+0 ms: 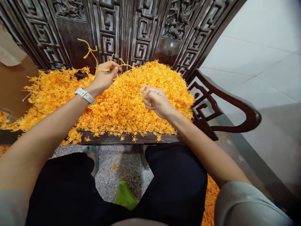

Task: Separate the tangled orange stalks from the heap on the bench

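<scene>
My left hand (pixel 105 77), with a white watch band on the wrist, is closed around a thin branching orange plastic stem (pixel 94 56). Bare twigs of the stem stick out above the fingers and off to the right. Below and around both hands spreads a large heap of small orange plastic flower pieces (pixel 127 106). Over the right part of the heap, my right hand (pixel 155 99) has its fingers curled together in a pinch. Something small and orange may be between those fingertips, but I cannot make it out.
The heap lies on a dark wooden bench (pixel 141 138) with a carved back (pixel 108 25) and a curved armrest (pixel 249 119) at right. A brown cardboard box (pixel 14 81) stands at left. A green bag (pixel 125 196) and scattered orange bits are on the speckled floor (pixel 105 185).
</scene>
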Available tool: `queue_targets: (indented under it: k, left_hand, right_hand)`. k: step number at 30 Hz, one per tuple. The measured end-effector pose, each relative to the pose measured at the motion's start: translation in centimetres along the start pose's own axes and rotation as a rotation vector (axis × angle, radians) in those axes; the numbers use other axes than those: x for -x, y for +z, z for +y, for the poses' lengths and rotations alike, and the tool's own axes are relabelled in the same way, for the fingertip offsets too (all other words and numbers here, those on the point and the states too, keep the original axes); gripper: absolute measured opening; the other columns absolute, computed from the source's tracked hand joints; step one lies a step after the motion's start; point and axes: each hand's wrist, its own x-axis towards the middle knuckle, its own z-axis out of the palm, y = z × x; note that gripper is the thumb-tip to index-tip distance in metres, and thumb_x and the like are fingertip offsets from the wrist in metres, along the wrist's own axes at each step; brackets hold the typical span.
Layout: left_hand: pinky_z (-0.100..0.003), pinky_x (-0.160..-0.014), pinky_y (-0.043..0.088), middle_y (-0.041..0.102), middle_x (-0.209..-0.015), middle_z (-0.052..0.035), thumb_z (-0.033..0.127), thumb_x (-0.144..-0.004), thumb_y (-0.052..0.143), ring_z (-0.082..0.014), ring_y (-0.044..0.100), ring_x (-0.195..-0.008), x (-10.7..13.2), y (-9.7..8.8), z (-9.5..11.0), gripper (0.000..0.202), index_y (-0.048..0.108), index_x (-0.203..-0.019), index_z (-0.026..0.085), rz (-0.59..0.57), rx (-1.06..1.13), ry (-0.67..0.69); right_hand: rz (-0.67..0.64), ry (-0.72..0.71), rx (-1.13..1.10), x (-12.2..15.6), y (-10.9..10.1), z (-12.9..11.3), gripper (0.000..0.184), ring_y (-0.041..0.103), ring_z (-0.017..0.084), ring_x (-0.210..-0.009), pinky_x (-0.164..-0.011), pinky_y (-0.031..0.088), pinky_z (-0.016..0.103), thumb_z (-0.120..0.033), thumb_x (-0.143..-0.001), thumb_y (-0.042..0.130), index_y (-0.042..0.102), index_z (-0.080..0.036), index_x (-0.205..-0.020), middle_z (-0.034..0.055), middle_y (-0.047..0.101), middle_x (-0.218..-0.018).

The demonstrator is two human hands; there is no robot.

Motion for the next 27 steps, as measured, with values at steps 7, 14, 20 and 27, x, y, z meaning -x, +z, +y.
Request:
queue_targets:
  k: [7,14,20,27]
  left_hand:
    - [-0.041,-0.083,0.05,0.074,-0.093,-0.0027,0.059,-0.104,0.052,-0.0204,0.061,-0.085,0.1,2.1,6.4,0.038,0.07,-0.094,0.027,0.11,-0.076,0.057]
    - [-0.046,-0.095,0.05,0.075,-0.103,-0.0055,0.053,-0.111,0.041,-0.0245,0.064,-0.101,0.9,3.2,8.8,0.037,0.067,-0.1,0.029,0.13,-0.127,0.124]
    - [-0.042,-0.089,0.049,0.074,-0.101,-0.0066,0.043,-0.106,0.051,-0.0233,0.064,-0.1,0.2,3.6,6.3,0.026,0.067,-0.094,0.026,0.054,-0.111,0.045]
    - [-0.031,-0.066,0.035,0.051,-0.075,0.0015,0.051,-0.106,0.057,-0.0085,0.043,-0.075,-2.5,-1.3,0.9,0.035,0.058,-0.09,0.021,0.279,-0.071,-0.289]
  right_hand:
    - [0.101,0.246,-0.221,-0.5,-0.7,0.5,0.031,0.023,0.005,-0.048,-0.046,0.01,0.025,-0.013,-0.064,0.06,0.042,-0.025,-0.087,-0.0049,0.061,-0.076]
    - [-0.013,0.402,-0.455,-0.6,0.8,-0.2,0.034,0.017,0.008,-0.054,-0.046,0.005,0.022,-0.02,-0.066,0.057,0.049,-0.023,-0.099,-0.0068,0.036,-0.07]
    - [-0.254,0.347,-0.281,0.9,3.4,-0.6,0.03,0.016,0.006,-0.051,-0.045,0.015,0.021,-0.036,-0.093,0.07,0.048,-0.022,-0.08,-0.01,0.03,-0.062]
    - [-1.18,-0.009,-0.069,3.3,5.5,-4.5,0.025,0.06,0.012,-0.074,-0.075,0.051,0.027,-0.038,-0.099,0.069,0.064,-0.019,-0.084,0.0011,0.064,-0.079]
